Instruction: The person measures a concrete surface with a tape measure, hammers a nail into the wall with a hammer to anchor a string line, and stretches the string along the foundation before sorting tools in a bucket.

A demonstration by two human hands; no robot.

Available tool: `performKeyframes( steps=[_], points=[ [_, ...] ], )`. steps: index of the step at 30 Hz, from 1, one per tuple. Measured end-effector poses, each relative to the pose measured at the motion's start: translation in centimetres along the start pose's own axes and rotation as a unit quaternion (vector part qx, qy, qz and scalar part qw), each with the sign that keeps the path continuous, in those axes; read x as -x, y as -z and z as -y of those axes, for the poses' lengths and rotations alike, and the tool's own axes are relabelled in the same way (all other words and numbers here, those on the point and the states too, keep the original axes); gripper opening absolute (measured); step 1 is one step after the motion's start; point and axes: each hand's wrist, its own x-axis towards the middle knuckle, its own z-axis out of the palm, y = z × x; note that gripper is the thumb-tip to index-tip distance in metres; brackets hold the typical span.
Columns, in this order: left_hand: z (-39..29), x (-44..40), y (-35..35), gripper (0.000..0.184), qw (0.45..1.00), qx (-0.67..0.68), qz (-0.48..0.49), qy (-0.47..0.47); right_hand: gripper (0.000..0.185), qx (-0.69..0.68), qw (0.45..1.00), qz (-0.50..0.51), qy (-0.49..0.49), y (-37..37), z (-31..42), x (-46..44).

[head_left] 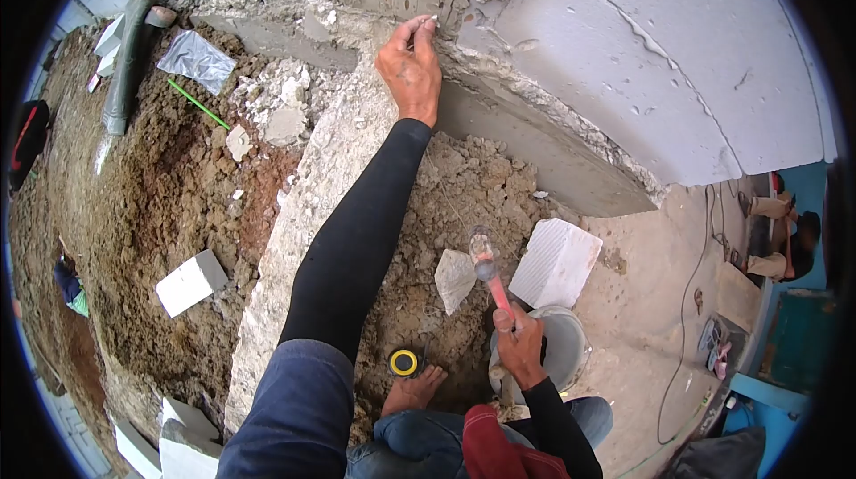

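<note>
Right hand (520, 342) is closed around a hammer (500, 295), its head well apart from the wall (642, 60). Bucket (565, 347) sits just right of that hand; tape (404, 363) lies to its left, by a foot (414, 393). A loose block (557, 262) lies ahead of it. Farther forward, left hand (410, 75) pinches a pale piece (434, 20), too small to identify, near the wall's base. Judged partway: blocks beyond left hand are set; their lower edge is ragged, unfinished.
</note>
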Motion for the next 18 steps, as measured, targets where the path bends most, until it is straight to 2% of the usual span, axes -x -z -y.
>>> performKeyframes(
  steps=[4, 8, 10, 12, 14, 18],
  points=[
    [0.1, 0.1, 0.0, 0.018, 1.0, 0.001, 0.002, -0.014, 0.056, 0.001, 1.0, 0.004, -0.003, -0.2, -0.2, 0.0],
    [0.2, -0.1, 0.0, 0.017, 1.0, -0.003, -0.001, -0.026, 0.047, -0.005, 0.999, -0.005, 0.043, -0.4, 0.2, -0.7],
    [0.2, -0.1, 0.0, 0.017, 0.999, -0.011, -0.006, -0.034, 0.041, -0.044, 0.996, -0.014, 0.075, 0.3, 2.8, -2.4],
    [0.3, 0.1, -0.1, 0.017, 0.999, -0.019, -0.012, -0.042, 0.031, -0.021, 0.994, 0.023, 0.101, 1.9, 5.7, -4.7],
    [0.7, 0.1, -0.3, 0.015, 0.996, -0.039, -0.025, -0.074, 0.029, 0.05, 0.978, -0.046, 0.198, 2.8, 8.5, -8.0],
    [-0.6, 0.6, -0.8, 0.012, 0.992, -0.047, -0.053, -0.105, 0.032, 0.231, 0.923, -0.116, 0.284, 5.2, 14.6, -15.6]
  ],
)
